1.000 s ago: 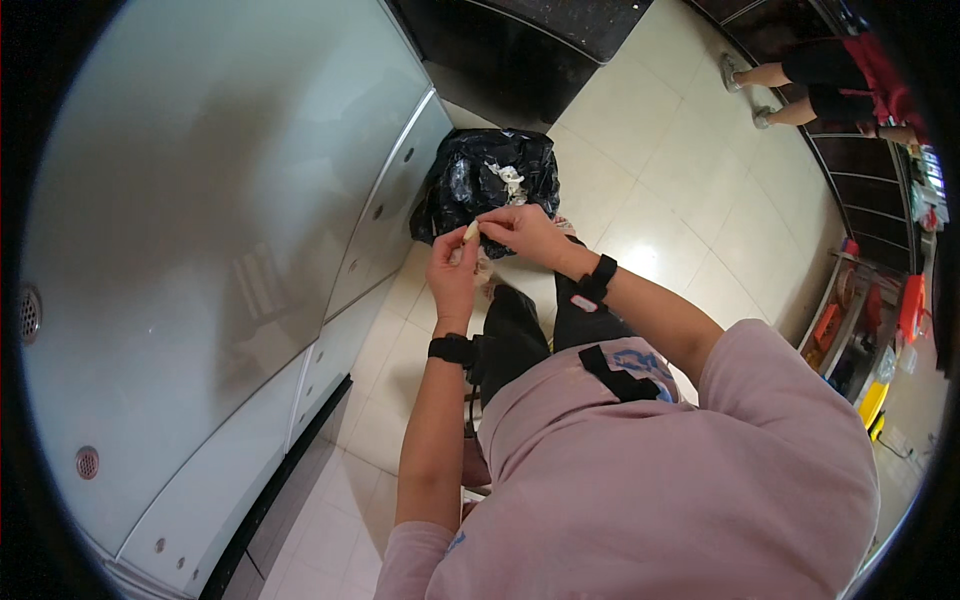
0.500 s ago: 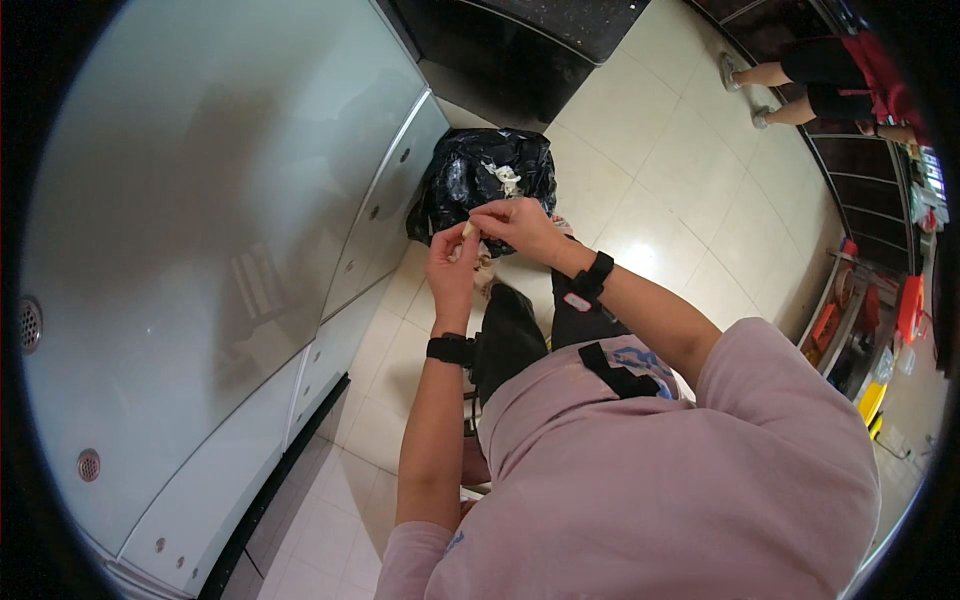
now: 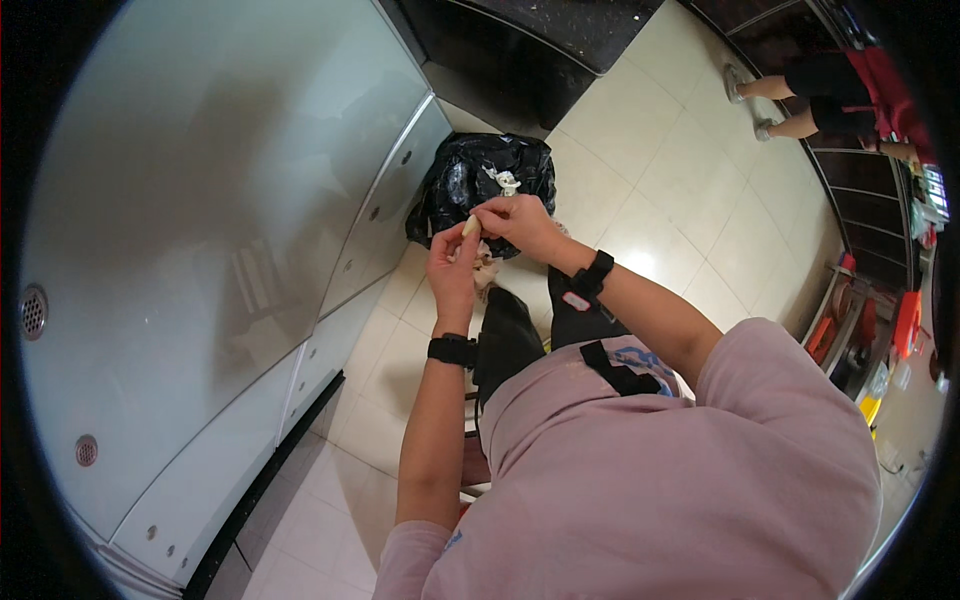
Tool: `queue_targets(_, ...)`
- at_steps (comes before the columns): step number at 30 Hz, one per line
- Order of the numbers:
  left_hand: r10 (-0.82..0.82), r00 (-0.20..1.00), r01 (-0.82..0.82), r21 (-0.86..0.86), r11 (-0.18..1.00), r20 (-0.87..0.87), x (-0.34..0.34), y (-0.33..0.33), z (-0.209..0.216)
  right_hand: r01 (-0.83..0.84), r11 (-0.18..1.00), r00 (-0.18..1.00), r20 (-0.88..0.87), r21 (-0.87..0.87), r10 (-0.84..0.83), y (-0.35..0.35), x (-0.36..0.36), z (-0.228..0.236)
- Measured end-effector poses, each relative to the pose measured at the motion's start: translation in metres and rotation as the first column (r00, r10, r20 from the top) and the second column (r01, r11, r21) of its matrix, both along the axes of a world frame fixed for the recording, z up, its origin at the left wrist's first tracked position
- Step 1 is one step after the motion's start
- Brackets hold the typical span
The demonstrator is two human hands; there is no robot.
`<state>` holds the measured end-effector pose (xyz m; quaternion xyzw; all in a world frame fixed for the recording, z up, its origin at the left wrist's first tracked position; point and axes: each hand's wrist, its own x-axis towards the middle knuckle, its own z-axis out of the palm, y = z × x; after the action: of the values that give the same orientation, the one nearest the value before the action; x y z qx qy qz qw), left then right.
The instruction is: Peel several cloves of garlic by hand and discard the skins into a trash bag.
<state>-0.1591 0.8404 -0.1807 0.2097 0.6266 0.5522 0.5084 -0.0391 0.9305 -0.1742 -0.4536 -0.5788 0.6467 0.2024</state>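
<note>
My left hand [image 3: 452, 275] pinches a small pale garlic clove [image 3: 470, 226] between thumb and fingertips. From the right, my right hand [image 3: 522, 225] meets it, its thumb and forefinger closed at the clove's upper end. Both hands are held just over the near edge of a black plastic bag [image 3: 455, 185] that lines a bin on the floor. Inside the bag's mouth lie some whitish scraps [image 3: 506, 183]. Fine detail at the fingertips is too small to make out.
A large glossy pale cabinet front [image 3: 230, 200] runs along the left. A dark counter [image 3: 540, 50] stands beyond the bag. Another person [image 3: 840, 95] stands at the far right, above a shelf rack [image 3: 845, 325] with red and yellow items. The floor [image 3: 650, 190] is cream tile.
The clove shows a little more between my fingertips. Both hands stay almost in place, still pinched together. The view has shifted slightly.
</note>
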Motion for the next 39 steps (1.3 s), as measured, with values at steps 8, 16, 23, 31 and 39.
queue_targets(8, 0.025, 1.0, -0.025, -0.012, 1.0, 0.008, 0.004, 0.009, 0.006, -0.001, 1.0, 1.0, -0.009, 0.027, 0.001, 0.007, 0.002, 0.005)
queue_targets(16, 0.056, 0.995, -0.058, -0.022, 0.998, -0.08, 0.018, 0.01, 0.009, -0.066, 0.968, 0.994, 0.1, 0.241, 0.043, 0.01, 0.008, 0.004)
queue_targets(23, 0.036, 0.981, -0.033, 0.018, 0.999, -0.192, 0.024, 0.012, 0.009, -0.214, 0.722, 0.976, 0.178, 0.658, 0.127, 0.013, 0.016, -0.005)
queue_targets(31, 0.06, 0.952, -0.06, 0.009, 0.998, -0.301, 0.028, 0.015, 0.008, -0.127, 0.73, 0.988, 0.148, 0.671, 0.036, 0.013, 0.016, -0.005)
queue_targets(39, 0.094, 0.992, -0.094, 0.005, 0.996, 0.081, 0.022, 0.014, 0.014, -0.069, 0.997, 0.997, -0.019, -0.027, 0.069, 0.021, 0.016, 0.004)
